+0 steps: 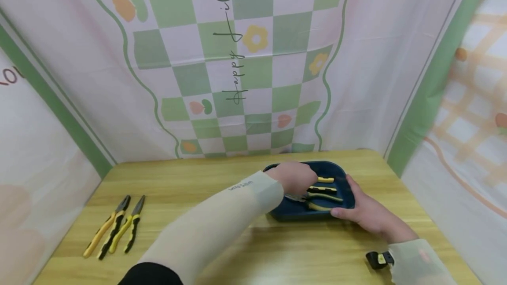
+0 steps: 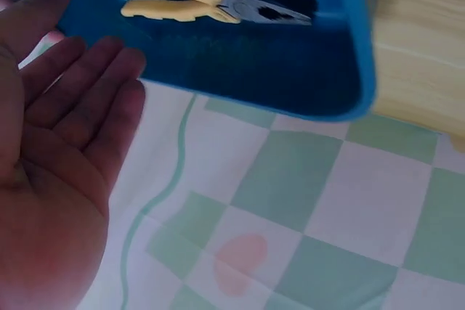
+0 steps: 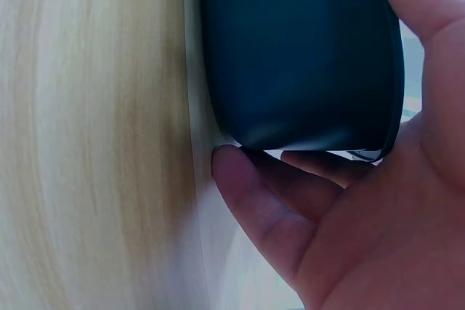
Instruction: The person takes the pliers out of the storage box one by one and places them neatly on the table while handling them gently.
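Note:
A dark blue tray (image 1: 293, 217) sits toward the right of the table, holding several pliers with yellow and black handles (image 1: 324, 189). My left hand (image 1: 295, 178) reaches over the tray's left part and hides some of the contents. In the left wrist view, its fingers are extended and loose, with nothing visible in the palm; pliers (image 2: 218, 6) lie beyond the fingertips. My right hand (image 1: 366, 212) grips the right end of the tray, thumb on the near side and fingers round the far side. The right wrist view shows the tray's outer wall (image 3: 305, 56) within that hand.
Two pliers lie side by side on the left of the wooden table (image 1: 190, 188): one with orange-and-black handles (image 1: 112, 228), one long-nosed (image 1: 130, 223). A patterned curtain (image 1: 253, 78) hangs behind the table. A small black device (image 1: 379, 259) sits by the right sleeve.

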{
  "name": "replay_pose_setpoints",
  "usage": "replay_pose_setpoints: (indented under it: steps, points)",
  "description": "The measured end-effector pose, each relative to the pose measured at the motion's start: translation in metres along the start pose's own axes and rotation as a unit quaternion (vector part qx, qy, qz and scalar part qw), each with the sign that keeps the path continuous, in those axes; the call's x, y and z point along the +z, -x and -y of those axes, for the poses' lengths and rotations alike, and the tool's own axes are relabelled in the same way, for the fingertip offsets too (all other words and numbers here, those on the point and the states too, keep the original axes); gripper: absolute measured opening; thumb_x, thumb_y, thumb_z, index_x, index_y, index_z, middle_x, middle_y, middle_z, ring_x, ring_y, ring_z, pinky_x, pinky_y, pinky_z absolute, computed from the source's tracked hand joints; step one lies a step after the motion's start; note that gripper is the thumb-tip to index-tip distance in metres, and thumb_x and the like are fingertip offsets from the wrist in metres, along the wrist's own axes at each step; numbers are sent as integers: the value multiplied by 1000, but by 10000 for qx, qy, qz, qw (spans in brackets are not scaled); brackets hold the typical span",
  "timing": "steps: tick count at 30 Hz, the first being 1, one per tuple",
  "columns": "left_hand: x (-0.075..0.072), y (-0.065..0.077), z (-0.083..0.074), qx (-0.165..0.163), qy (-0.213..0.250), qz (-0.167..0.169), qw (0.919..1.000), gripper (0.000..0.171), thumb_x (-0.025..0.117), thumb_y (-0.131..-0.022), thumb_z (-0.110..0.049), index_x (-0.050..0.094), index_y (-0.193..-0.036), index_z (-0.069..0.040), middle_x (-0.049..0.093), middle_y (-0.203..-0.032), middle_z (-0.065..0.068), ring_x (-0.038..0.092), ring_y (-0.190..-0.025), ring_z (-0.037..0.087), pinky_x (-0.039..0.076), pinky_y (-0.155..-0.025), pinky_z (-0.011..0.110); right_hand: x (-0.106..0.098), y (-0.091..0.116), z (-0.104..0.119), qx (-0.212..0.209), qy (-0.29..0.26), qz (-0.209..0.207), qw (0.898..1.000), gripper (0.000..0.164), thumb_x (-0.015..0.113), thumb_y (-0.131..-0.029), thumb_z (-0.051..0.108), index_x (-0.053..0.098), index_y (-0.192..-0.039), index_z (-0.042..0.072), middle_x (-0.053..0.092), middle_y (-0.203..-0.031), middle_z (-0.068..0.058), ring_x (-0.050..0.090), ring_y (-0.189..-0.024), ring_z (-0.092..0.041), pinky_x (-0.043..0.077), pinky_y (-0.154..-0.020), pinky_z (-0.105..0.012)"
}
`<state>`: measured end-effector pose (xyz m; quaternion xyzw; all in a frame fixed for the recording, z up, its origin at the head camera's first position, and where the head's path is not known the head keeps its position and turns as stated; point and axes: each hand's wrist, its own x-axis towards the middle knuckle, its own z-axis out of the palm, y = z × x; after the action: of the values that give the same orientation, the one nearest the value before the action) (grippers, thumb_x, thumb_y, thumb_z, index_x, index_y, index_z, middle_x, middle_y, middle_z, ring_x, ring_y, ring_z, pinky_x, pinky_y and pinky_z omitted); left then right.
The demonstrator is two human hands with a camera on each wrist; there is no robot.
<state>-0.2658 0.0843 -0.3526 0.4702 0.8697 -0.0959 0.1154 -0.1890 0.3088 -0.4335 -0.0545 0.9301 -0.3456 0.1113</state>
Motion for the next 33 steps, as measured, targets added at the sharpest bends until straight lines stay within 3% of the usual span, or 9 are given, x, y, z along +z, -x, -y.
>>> replay_pose_setpoints:
  steps: [4,17,33]
  points:
    - [3,-7,-8,-190,-121,188,9996,4,63,-90,-27,60,-91,-28,54,-82,-12,53,-76,9,44,-72,27,0,1,1,-4,12,-3,10000,113,64,-80,56,-18,-146,15,19,-141,-39,30,-122,-53,28,-93,-64]
    - [18,-26,-12,-414,193,252,9986,12,70,-84,-32,60,-91,-28,55,-82,-12,53,-76,8,45,-72,27,-1,0,-1,84,-27,5,10000,112,65,-81,55,-18,-146,17,26,-138,-38,42,-114,-44,34,-89,-59]
    - [27,-29,-17,-800,203,614,9947,4,59,-93,-27,62,-91,-26,57,-86,-9,53,-77,11,44,-76,28,-1,-1,0,107,88,10,9999,114,64,-79,58,-19,-146,17,25,-139,-38,40,-117,-46,35,-89,-59]
